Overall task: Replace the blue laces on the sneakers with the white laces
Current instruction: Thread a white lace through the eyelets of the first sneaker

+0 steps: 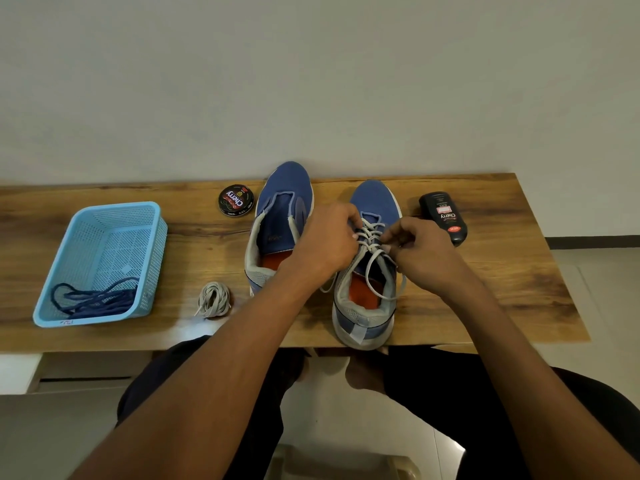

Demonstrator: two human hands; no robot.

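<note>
While my left hand [327, 237] and right hand [420, 252] pinch the white lace [372, 237] on the right sneaker [367, 271], I read "Cherry" on the far tin [236, 200] and bottle [444, 216], blue laces [97, 299] lying in the left basket [69, 237].

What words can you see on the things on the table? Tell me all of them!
"Cherry" on the lid of the round polish tin.
"Cherry" on the black polish bottle, and "NEW" in a red spot lower on it; its other small print is too blurred to read.
Small print round the tin's edge: too small to read.
Pink scribble on the blue basket: unreadable.
Mark inside the left sneaker: too blurred.
</note>
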